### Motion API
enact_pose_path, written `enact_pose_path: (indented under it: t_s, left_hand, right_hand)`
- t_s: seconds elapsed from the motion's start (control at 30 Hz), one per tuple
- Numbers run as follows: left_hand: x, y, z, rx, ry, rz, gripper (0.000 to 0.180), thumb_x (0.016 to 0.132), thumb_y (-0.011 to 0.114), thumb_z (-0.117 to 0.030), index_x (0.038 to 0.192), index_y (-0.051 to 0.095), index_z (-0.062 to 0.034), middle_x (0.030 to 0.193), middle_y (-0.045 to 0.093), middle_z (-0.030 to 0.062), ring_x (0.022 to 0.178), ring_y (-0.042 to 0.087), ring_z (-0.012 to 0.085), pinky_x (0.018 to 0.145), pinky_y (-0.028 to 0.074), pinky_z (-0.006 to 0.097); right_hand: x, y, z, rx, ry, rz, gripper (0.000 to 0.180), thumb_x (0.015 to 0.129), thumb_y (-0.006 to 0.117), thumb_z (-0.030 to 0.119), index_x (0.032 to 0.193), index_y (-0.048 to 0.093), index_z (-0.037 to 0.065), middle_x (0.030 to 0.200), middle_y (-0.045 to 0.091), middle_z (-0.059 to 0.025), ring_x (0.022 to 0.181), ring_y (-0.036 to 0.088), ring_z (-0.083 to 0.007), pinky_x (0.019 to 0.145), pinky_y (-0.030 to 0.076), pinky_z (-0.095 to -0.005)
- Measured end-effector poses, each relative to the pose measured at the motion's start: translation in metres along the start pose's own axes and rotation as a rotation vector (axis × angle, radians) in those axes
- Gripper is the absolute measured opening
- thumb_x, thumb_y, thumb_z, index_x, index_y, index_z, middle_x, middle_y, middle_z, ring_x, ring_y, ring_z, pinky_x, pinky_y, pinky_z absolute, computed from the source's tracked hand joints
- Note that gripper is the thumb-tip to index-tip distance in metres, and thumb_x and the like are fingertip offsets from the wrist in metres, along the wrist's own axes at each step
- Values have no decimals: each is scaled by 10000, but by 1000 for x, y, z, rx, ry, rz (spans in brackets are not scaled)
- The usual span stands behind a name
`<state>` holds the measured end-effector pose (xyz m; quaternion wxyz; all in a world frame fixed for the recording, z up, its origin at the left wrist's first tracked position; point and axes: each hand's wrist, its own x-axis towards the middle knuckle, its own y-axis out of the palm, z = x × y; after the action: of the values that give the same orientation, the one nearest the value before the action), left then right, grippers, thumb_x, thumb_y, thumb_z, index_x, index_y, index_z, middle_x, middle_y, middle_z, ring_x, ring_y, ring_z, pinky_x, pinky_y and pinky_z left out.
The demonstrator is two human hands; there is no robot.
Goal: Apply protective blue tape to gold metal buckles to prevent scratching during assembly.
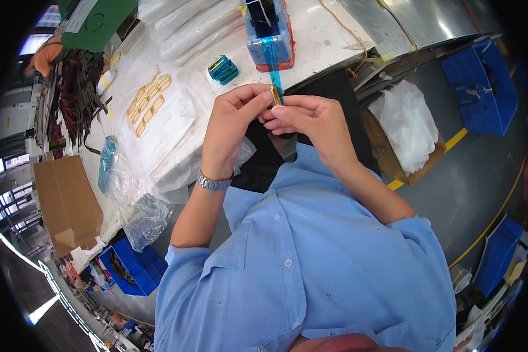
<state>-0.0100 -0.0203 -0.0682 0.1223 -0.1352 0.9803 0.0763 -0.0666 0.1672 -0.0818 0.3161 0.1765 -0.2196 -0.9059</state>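
Between my two hands is a small gold metal buckle (276, 95), held upright at the table's front edge. My left hand (243, 114) pinches it from the left with thumb and forefinger. From the other side, the thumb and fingers of my right hand (311, 117) close on its lower end. A strip of blue clear tape (270, 56) runs from the blue tape dispenser (268, 35) down behind the buckle. Whether the tape sticks to it is hidden by my fingers. A stack of blue-wrapped buckles (223, 70) stands left of the dispenser.
Several bare gold buckles (148, 102) lie in rows on a white sheet (170, 117) to the left. Clear plastic bags (188, 20) fill the back. A cardboard box (67, 202) stands far left; a carton with white plastic lining (408, 126) sits at the right.
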Motion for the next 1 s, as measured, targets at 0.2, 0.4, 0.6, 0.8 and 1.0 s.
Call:
enact_pose_path:
  t_s: [0.2,0.4,0.6,0.8,1.0]
  left_hand:
    - [1,-1,0,-50,-55,71,252,1012,753,-128,1197,768,43,1008,774,52,885,685,89,824,550,247]
    - [1,0,0,-15,-20,98,245,1047,701,-125,1234,761,23,1057,778,56,888,708,82,818,580,243]
    - [2,1,2,-98,-111,81,235,1013,753,-140,1177,783,27,1042,790,61,896,693,85,836,554,240]
    - [1,3,1,-97,-109,78,221,1037,724,-161,1145,786,22,1022,787,55,877,680,74,809,547,233]
    - [7,4,1,4,-42,82,185,1039,696,-140,1051,784,23,946,761,33,811,644,60,751,522,226]
  right_hand:
    - [-5,3,0,64,30,-2,312,1029,727,98,1249,709,-124,1082,790,-211,966,794,-227,855,663,-333]
    - [-8,3,0,83,11,-11,328,1031,730,106,1262,701,-124,1087,788,-210,971,794,-235,865,663,-338]
    - [-6,-1,2,93,95,-12,331,1026,732,135,1236,715,-120,1089,787,-219,966,798,-251,864,661,-344]
    - [-6,-1,5,66,89,6,316,1026,731,140,1211,728,-116,1078,788,-214,958,799,-256,857,661,-339]
    - [-6,1,5,94,136,6,291,1028,735,155,1161,742,-104,1062,789,-209,923,802,-252,833,663,-334]
